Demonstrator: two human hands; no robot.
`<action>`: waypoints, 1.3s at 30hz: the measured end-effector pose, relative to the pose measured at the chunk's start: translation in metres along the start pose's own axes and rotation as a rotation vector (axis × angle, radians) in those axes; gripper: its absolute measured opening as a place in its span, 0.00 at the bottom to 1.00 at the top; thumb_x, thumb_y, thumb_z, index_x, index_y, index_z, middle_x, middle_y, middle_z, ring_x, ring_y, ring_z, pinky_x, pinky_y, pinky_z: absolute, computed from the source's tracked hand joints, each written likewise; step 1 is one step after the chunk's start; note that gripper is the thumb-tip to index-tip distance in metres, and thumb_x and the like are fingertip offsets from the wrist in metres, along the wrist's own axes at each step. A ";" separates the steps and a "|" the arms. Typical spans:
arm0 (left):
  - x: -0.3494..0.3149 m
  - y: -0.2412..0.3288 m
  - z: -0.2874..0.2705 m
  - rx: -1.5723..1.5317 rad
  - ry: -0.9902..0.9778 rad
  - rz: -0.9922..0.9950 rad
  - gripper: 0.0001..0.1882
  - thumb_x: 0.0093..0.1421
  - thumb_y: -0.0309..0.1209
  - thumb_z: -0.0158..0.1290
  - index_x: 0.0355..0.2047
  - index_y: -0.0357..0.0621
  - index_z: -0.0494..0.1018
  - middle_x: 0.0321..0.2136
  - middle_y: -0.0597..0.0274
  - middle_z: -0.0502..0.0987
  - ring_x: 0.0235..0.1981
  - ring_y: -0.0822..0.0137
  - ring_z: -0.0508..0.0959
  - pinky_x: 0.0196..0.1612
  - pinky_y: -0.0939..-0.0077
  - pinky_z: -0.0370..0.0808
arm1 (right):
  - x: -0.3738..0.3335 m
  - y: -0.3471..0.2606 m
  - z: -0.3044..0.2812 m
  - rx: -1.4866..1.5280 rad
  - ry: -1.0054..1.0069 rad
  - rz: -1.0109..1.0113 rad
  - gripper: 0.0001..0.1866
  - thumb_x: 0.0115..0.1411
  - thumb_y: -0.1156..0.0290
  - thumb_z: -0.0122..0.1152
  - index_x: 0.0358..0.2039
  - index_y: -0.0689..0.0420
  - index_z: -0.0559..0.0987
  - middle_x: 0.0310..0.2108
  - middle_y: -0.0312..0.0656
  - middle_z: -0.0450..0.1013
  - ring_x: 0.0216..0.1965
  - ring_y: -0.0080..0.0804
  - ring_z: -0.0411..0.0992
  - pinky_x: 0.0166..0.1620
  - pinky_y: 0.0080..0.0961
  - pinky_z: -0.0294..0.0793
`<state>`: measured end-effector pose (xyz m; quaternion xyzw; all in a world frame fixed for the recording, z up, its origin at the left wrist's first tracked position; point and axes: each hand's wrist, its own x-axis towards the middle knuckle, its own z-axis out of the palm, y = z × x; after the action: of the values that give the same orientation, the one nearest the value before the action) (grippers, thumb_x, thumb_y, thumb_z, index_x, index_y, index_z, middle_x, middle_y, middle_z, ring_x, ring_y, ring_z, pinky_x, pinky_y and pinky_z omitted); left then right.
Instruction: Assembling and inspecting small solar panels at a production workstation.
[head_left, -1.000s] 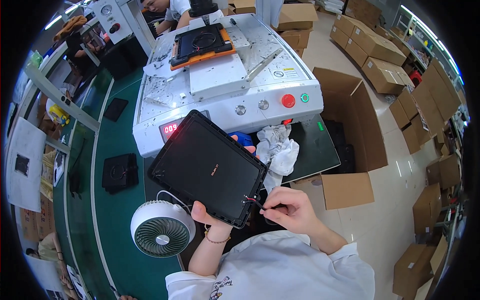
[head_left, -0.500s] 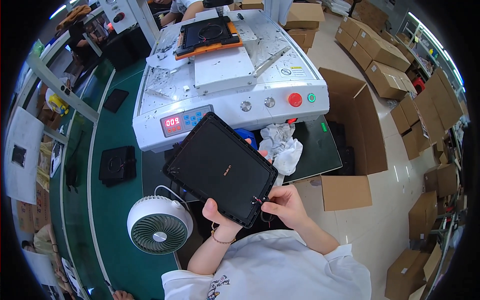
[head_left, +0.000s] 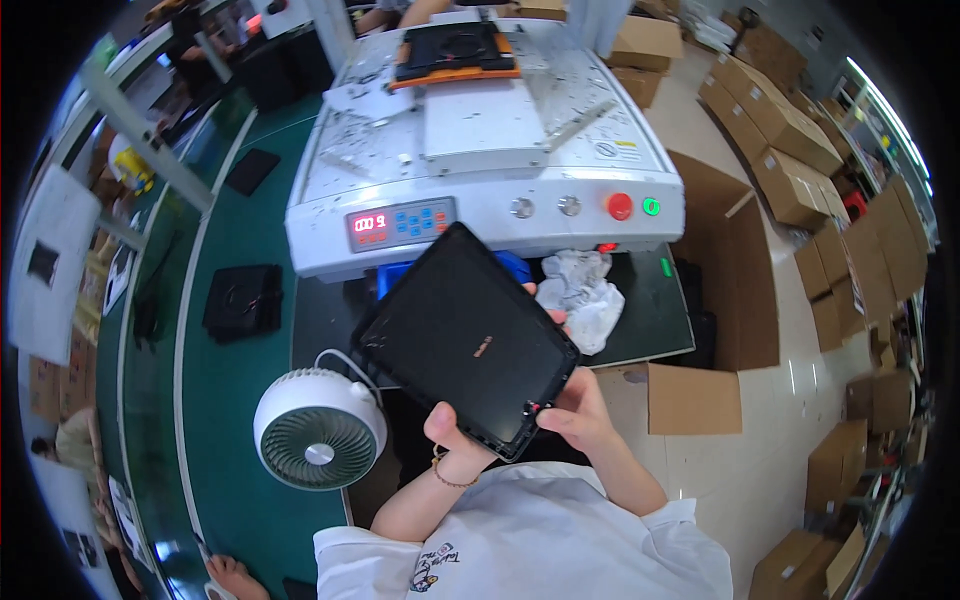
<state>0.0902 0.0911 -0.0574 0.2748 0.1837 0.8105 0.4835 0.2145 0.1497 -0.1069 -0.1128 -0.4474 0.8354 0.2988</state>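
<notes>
Big white machine (head_left: pixel 480 150) sat far; dark tablet shell (head_left: pixel 465 340) was tilted near me, right of the desk fan (head_left: pixel 318 432). Left hand (head_left: pixel 455 445) gripped its near edge, right hand (head_left: pixel 578 412) pinched the corner. I'd keep thumbs off the face.
</notes>
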 end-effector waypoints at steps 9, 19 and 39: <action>-0.025 0.065 0.027 -0.011 0.133 0.177 0.58 0.51 0.70 0.46 0.70 0.39 0.45 0.64 0.41 0.57 0.62 0.42 0.65 0.60 0.51 0.70 | 0.005 -0.015 0.025 -0.055 -0.328 -0.153 0.33 0.45 0.64 0.80 0.46 0.73 0.77 0.46 0.49 0.72 0.40 0.33 0.75 0.42 0.26 0.76; -0.243 0.159 -0.034 0.350 1.155 0.768 0.27 0.70 0.53 0.43 0.54 0.43 0.71 0.48 0.62 0.77 0.49 0.67 0.77 0.53 0.69 0.73 | 0.016 0.004 -0.002 -0.067 -0.215 -0.112 0.28 0.53 0.51 0.72 0.35 0.68 0.78 0.30 0.42 0.68 0.25 0.24 0.66 0.28 0.18 0.64; -0.237 0.129 -0.086 2.414 1.673 -0.668 0.30 0.70 0.47 0.34 0.48 0.34 0.77 0.46 0.50 0.76 0.48 0.47 0.69 0.53 0.48 0.60 | 0.010 0.027 -0.007 -0.079 -0.213 -0.044 0.23 0.56 0.54 0.70 0.29 0.65 0.79 0.26 0.39 0.70 0.24 0.21 0.65 0.26 0.15 0.61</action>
<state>0.0389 -0.1808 -0.1156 -0.0853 0.9889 -0.0490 -0.1109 0.1993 0.1492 -0.1326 -0.0252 -0.5113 0.8177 0.2633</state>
